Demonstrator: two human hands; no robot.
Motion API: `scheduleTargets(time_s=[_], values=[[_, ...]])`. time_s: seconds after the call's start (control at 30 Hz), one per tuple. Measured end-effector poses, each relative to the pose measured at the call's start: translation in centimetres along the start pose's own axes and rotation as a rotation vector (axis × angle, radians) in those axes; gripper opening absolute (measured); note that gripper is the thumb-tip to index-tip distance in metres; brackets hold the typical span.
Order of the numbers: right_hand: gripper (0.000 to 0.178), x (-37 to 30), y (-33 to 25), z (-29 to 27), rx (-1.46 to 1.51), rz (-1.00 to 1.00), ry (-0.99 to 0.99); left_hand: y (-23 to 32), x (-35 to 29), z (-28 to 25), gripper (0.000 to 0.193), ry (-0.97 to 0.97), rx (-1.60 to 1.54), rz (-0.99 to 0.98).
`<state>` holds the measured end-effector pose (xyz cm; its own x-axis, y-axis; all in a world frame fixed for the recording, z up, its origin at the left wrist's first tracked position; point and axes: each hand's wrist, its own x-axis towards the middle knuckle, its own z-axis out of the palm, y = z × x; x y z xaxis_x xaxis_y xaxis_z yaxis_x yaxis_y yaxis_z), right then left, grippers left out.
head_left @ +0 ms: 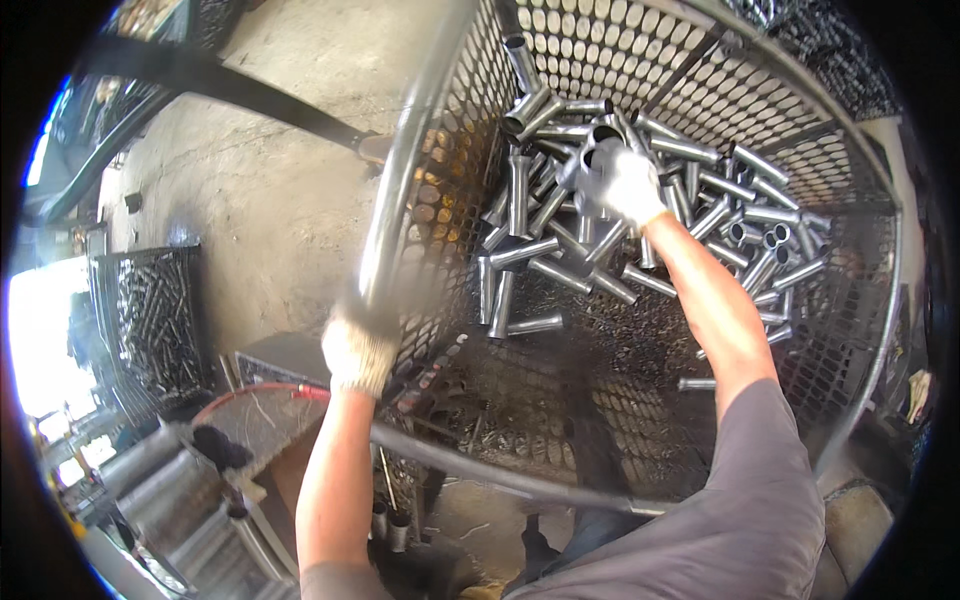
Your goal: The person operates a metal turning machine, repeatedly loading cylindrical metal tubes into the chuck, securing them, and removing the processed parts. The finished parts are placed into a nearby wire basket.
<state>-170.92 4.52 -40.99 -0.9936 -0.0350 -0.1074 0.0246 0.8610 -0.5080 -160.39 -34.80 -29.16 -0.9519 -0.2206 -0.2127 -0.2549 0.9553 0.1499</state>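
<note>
The right hand's (620, 185) grip clasps at least one tube (598, 150), blurred, over the tube pile (610, 280) in the mesh basket (560, 487). Its open mouth faces the viewer, the long axis strongly foreshortened. The left hand's (358, 352) grip wraps a shiny bar (392, 210) running lengthwise away along the basket's left side.

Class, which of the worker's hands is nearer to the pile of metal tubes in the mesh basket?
Right. The right hand is over the pile of metal tubes; the left hand is away from it, at the mesh basket's left rim.
</note>
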Motion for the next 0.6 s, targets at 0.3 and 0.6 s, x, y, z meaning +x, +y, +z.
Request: scheduleTargets(time_s=[0.3, 0.6], values=[[0.01, -32.8, -25.0, -22.6, 0.277, -0.824, -0.266, -2.3, -25.7, -4.5, 0.098, -0.064, -0.538, 0.599], [0.032, -62.8, -46.8, -19.0, 0.637, -1.008, -0.634, -25.3, -76.8, -17.0, 0.07, 0.006, -1.102, -0.131]])
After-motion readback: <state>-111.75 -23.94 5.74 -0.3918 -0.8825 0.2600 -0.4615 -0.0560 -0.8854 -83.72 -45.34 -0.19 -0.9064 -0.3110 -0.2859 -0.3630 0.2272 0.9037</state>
